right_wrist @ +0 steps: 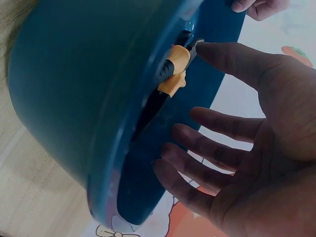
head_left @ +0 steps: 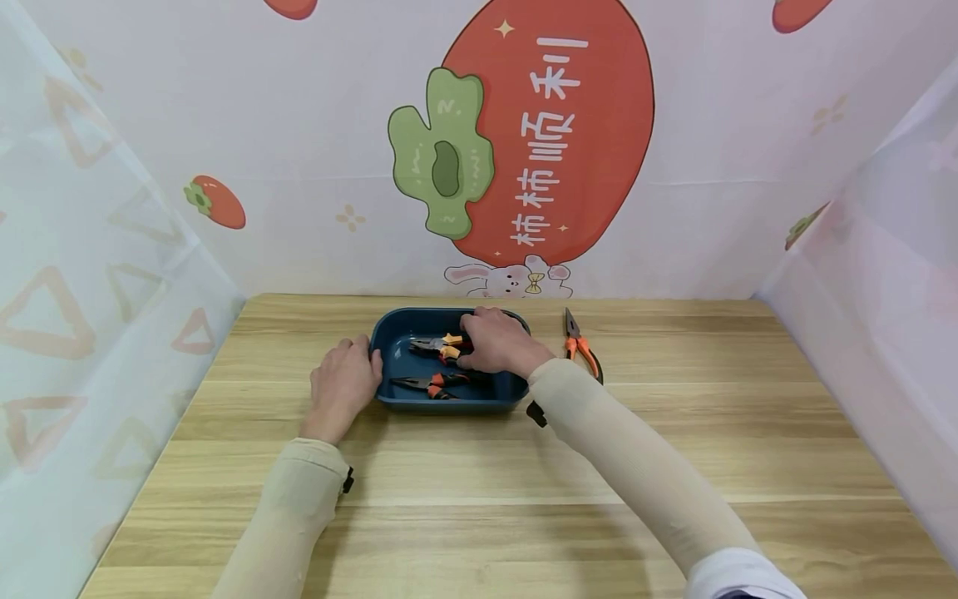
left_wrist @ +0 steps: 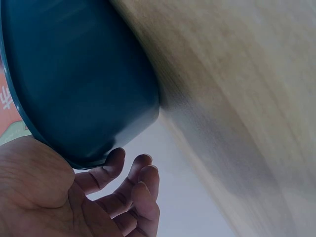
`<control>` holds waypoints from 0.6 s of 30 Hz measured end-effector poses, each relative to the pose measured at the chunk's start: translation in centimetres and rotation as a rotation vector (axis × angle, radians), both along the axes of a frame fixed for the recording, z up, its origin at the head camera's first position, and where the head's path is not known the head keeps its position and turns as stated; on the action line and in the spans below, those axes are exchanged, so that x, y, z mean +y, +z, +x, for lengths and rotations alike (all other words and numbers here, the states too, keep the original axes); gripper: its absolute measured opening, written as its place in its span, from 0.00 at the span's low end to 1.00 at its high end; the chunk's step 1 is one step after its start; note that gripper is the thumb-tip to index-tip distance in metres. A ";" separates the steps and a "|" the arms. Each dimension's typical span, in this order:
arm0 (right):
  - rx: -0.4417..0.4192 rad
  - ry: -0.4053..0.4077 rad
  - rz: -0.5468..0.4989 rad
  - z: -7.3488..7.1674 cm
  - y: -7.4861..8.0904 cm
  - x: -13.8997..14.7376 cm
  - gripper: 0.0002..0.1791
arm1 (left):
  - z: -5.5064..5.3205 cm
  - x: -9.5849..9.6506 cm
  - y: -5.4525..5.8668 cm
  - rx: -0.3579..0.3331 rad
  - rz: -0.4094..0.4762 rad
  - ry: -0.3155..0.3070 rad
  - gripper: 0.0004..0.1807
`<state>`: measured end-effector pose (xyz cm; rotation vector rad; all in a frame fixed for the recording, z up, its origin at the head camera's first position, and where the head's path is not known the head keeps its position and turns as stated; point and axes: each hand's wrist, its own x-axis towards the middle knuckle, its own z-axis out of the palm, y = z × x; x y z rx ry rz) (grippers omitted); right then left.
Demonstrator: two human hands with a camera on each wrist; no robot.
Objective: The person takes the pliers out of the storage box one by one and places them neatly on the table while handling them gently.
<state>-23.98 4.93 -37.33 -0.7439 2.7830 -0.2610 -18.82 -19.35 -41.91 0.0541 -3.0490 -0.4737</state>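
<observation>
My left hand (head_left: pixel 346 378) holds the left end of a dark blue plastic bin (head_left: pixel 449 407), its thumb at the rim and its fingers on the outside. Reaching over the bin's right side, my right hand (head_left: pixel 497 339) has spread, relaxed fingers with nothing between them. Its thumb is close to yellow-and-black pliers (right_wrist: pixel 178 58) inside the bin, whose handles the hand partly hides in the head view. Nearer the front wall lie orange-and-black long-nose pliers (head_left: pixel 437 383), also in the bin. Another pair of long-nose pliers (head_left: pixel 575 341) with orange handles lies on the table, right of the bin.
The bin stands toward the back of a wooden table (head_left: pixel 464 499). A printed cloth backdrop (head_left: pixel 322 125) rises behind the back edge, with cloth sides at left and right. My right forearm crosses the table from the front right.
</observation>
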 end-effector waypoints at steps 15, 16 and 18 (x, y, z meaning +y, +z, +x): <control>-0.012 0.013 0.089 -0.8 -0.4 -1.2 0.30 | 0.0 0.1 -0.1 0.007 0.001 -0.002 0.19; -0.013 0.015 0.093 -0.9 -0.5 -1.2 0.30 | -0.1 0.1 -0.1 0.006 0.002 -0.001 0.19; -0.014 0.019 0.098 -1.0 -0.6 -1.3 0.30 | 0.0 0.1 -0.1 0.003 0.005 0.001 0.20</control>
